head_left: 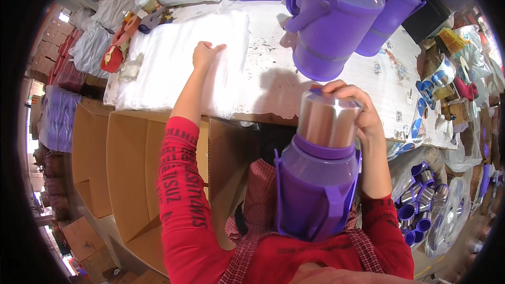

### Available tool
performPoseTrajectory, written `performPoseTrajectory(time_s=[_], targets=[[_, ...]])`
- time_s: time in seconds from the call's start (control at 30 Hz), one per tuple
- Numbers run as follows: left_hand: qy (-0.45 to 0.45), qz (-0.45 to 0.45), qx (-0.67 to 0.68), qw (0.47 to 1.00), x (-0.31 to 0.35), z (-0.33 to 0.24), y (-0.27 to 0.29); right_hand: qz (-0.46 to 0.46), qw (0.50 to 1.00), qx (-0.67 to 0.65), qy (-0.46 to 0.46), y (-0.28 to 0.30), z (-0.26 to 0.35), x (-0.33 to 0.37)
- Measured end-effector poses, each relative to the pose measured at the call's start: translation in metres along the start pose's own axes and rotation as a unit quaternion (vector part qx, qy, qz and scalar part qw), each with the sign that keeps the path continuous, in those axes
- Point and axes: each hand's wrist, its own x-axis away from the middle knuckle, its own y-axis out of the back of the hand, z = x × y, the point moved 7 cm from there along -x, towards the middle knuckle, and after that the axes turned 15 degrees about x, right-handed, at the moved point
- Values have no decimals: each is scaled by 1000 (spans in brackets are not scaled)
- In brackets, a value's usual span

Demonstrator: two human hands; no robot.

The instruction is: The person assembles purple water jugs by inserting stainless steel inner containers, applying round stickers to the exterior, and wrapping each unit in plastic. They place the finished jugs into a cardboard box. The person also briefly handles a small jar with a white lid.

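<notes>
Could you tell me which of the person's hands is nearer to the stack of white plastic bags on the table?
Left. The left hand rests on the stack of white plastic bags; the right hand is off to its right, gripping the flask's metal cap.

Left hand (204,53) outstretched, right hand (359,106) clasped

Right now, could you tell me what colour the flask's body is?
Purple; the flask shows best in the head view, under a silver cap.

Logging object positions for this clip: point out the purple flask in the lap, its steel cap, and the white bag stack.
purple flask (310,200): head view, front of body.
steel cap (326,121): head view, shiny side wall.
white bag stack (163,68): head view, top sheet.
</notes>
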Motion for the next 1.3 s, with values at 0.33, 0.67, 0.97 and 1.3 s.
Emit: performPoseTrajectory(time_s=[0.33, 0.67, 0.97, 1.3], targets=[[167, 33, 412, 895, 27, -7, -2, 15, 998, 64, -14, -2, 15, -6], [-10, 336, 447, 829, 248, -169, -80, -209, 931, 137, -267, 43, -98, 27], [155, 453, 718, 505, 257, -127, -9, -229, 967, -75, -77, 82, -94, 179], [-142, 853, -62, 498, 438, -142, 73, 235, 963, 123, -37, -46, 19, 237]])
